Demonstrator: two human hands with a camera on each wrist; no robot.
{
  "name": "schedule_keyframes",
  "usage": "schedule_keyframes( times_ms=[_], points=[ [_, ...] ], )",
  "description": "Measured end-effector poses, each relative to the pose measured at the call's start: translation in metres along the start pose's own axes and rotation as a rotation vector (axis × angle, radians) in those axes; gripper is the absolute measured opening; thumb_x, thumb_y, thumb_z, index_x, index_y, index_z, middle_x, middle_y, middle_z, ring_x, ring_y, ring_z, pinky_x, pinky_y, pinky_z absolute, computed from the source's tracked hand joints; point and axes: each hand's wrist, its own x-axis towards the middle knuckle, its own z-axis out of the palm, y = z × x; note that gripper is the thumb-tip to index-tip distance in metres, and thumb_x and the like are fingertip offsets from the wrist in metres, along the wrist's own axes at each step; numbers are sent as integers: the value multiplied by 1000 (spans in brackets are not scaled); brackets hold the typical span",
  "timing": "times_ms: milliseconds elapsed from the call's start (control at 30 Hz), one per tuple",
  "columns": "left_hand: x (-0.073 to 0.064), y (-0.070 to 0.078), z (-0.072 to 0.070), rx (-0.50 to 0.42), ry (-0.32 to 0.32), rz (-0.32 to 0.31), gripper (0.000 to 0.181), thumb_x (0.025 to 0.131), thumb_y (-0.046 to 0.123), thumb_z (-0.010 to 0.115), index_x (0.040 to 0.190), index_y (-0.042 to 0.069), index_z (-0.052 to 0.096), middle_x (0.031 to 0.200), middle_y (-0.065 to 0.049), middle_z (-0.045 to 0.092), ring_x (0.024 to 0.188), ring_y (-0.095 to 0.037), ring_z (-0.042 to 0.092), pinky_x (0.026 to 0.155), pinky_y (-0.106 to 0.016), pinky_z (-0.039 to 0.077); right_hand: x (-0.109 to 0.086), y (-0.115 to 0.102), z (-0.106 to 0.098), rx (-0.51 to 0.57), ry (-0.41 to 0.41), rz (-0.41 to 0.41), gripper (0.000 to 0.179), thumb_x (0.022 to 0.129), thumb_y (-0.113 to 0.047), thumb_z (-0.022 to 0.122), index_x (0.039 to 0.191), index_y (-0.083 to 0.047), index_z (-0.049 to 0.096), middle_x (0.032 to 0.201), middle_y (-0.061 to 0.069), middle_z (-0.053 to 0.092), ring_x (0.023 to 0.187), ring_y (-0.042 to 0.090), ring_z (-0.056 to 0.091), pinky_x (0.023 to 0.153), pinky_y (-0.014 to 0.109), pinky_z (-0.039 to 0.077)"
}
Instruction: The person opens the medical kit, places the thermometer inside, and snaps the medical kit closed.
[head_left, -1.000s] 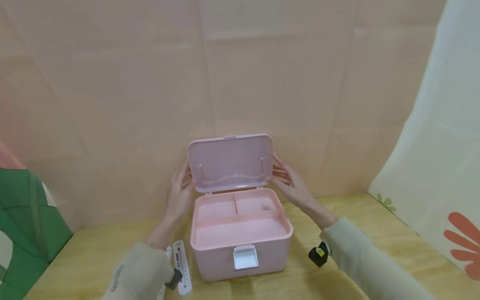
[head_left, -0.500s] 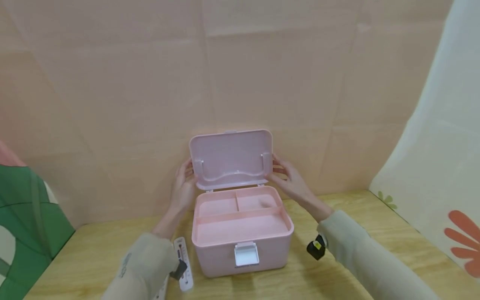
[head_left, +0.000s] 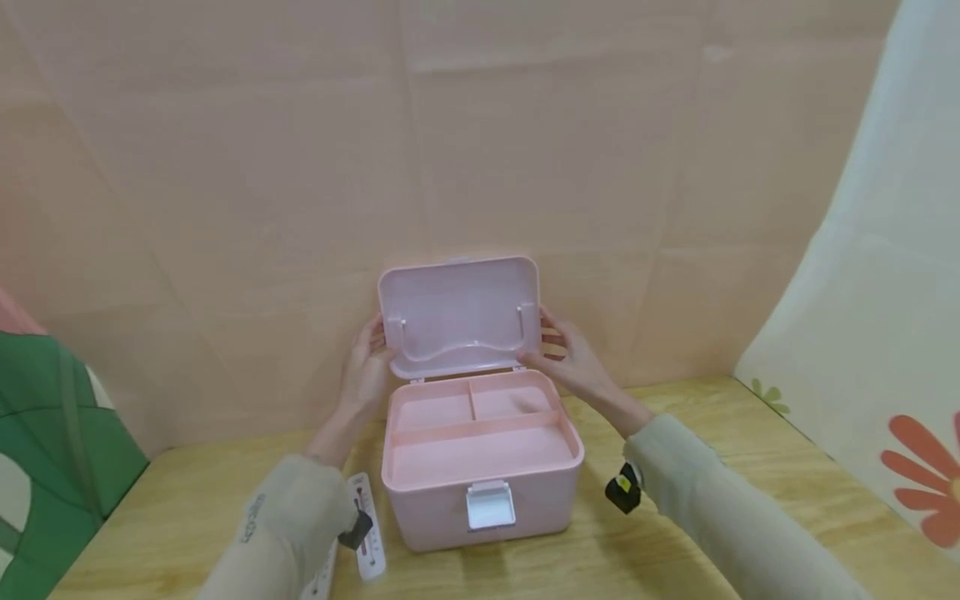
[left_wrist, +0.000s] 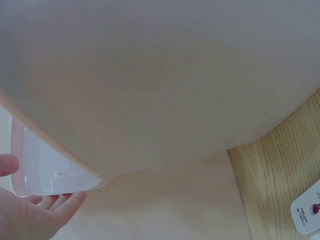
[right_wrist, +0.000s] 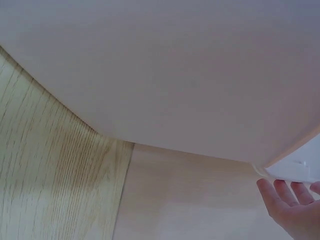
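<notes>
A pink plastic storage box (head_left: pixel 427 529) stands in the middle of the table, its lid (head_left: pixel 461 304) raised at the back. My left hand (head_left: pixel 363 375) holds the lid's left side, with the thumb at the front and the fingers behind; in the left wrist view, the same hand (left_wrist: pixel 30 215) cups the lid's edge. Across from it, my right hand (head_left: pixel 573 362) grips the right side, thumb near the lower corner. The right wrist view has its fingertips (right_wrist: pixel 280 186) at the lid's edge. A divided tray (head_left: pixel 480 458) fills the box top. In front, the white latch (head_left: pixel 491 504) is flipped out.
On the wooden table (head_left: pixel 210 500), a white thermometer strip (head_left: pixel 369 537) lies left of the box. Another white strip (head_left: pixel 321 579) is partly hidden under my left sleeve. A beige cloth (head_left: pixel 480 150) hangs behind, and a flower-patterned white cloth (head_left: pixel 847 350) borders the right side.
The lid leans slightly farther back, and both hands have gone with it, keeping their hold on its sides. The head view has shifted a little. The box stays in place.
</notes>
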Motion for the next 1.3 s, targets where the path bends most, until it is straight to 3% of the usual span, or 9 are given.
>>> schedule_keyframes(
  times_ms=[333, 467, 667, 933, 1067, 1300],
  points=[
    [-1, -7, -1, 118, -16, -14, 64, 86, 9, 56, 143, 6, 29, 139, -19, 39, 129, -36, 40, 108, -48, 34, -4, 3, -3, -82, -37, 38, 85, 80, -22, 70, 147, -6, 19, 140, 25, 39, 125, 43, 43, 101, 54, 39],
    [-4, -9, -1, 157, -24, 14, 62, 86, 10, 58, 142, 6, 32, 139, -19, 40, 127, -38, 41, 106, -49, 36, -6, 3, -7, -95, -55, 54, 87, 80, -25, 70, 148, -8, 18, 140, 24, 40, 127, 42, 41, 103, 54, 38],
    [-22, -7, -3, 263, -66, 49, 63, 85, 9, 60, 140, -1, 32, 141, -23, 36, 127, -42, 39, 105, -53, 36, -17, 0, -16, -158, -72, 56, 83, 84, -28, 66, 148, -8, 17, 143, 26, 36, 130, 42, 38, 105, 55, 34],
    [-49, -14, -15, 435, -123, 26, 54, 90, 17, 55, 138, 0, 35, 143, -22, 32, 128, -41, 36, 103, -57, 36, -38, 3, -23, -196, -125, 93, 80, 86, -34, 64, 147, -8, 20, 145, 26, 33, 132, 40, 36, 106, 53, 34],
    [-61, -17, -22, 444, -139, 16, 44, 93, 19, 52, 132, 2, 41, 138, -22, 37, 126, -41, 37, 101, -57, 37, -46, 0, -25, -177, -140, 94, 75, 86, -29, 65, 146, -11, 24, 144, 26, 33, 132, 40, 37, 105, 53, 35],
    [-77, -11, -33, 481, -108, 80, 41, 94, 21, 51, 130, 2, 44, 134, -20, 41, 123, -40, 41, 98, -56, 40, -56, -11, -29, -173, -182, 52, 71, 82, -30, 69, 141, -12, 34, 143, 21, 37, 129, 42, 40, 104, 52, 38]
  ],
)
